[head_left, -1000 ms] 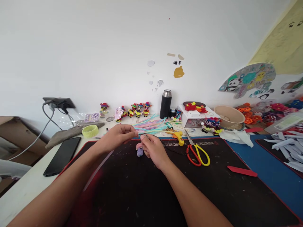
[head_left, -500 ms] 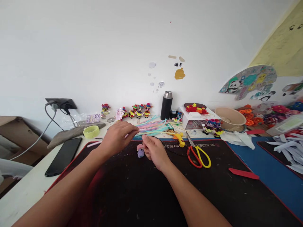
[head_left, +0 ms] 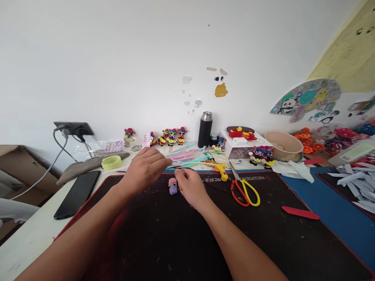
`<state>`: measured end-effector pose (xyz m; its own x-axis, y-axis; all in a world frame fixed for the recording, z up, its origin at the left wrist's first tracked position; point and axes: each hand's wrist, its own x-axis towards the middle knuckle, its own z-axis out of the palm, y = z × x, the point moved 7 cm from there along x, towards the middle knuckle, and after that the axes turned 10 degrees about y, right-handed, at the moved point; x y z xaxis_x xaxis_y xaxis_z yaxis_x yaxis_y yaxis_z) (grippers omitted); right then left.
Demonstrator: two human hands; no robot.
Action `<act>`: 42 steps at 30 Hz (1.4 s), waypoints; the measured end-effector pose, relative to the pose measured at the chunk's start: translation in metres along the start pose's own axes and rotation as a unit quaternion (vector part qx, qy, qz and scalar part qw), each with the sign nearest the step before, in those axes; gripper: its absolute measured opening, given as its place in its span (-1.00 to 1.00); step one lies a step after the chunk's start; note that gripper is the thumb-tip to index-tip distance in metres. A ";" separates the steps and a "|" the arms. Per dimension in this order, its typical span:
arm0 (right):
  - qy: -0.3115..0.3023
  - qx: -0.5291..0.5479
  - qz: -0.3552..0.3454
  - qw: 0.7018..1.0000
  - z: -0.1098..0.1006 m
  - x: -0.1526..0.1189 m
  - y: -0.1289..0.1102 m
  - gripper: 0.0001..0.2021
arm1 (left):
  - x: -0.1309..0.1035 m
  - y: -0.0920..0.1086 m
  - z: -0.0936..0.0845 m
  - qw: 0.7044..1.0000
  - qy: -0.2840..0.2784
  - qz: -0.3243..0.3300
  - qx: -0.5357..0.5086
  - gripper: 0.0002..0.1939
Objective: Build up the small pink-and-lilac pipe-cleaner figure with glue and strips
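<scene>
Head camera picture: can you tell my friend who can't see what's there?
A person's left hand and right hand are close together above a black mat, near a small pink-and-purple figure. Red-and-yellow scissors lie to the right; pastel strips and a black flask are behind.

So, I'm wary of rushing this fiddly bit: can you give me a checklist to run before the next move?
Left hand has the pale strip: ok, its tail shows behind the hand.
Small piece in right hand identified: cannot tell, too tiny.
Doll down on the mat: ok, just beside the right hand.
Scissors clear of both hands: ok, lying to the right.
Mat free of scraps: not ok, a red strip lies at its right.
Flask upright: ok.
</scene>
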<state>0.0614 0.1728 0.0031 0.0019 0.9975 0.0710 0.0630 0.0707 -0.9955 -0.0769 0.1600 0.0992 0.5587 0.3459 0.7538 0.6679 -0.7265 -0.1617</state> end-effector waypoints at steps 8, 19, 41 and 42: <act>0.024 -0.016 -0.006 1.000 -0.001 0.000 -0.002 -0.61 | 0.002 0.008 -0.005 0.999 0.025 0.044 0.003 -0.78; 0.024 -0.012 0.016 1.000 0.002 0.003 0.011 -0.68 | 0.006 0.016 -0.009 0.995 0.053 0.081 0.008 -0.83; 0.030 -0.040 0.001 0.999 -0.002 0.000 -0.002 -0.64 | 0.004 0.015 -0.010 0.996 0.053 0.073 0.002 -0.80; 0.031 -0.043 0.002 0.999 -0.003 0.000 -0.002 -0.64 | 0.004 0.015 -0.010 0.996 0.050 0.072 0.001 -0.80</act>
<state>0.0642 0.1727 0.0051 0.0645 0.9953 0.0725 0.1479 0.0623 -0.9870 -0.0696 0.1448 0.1064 0.5967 0.1764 0.7828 0.5853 -0.7630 -0.2742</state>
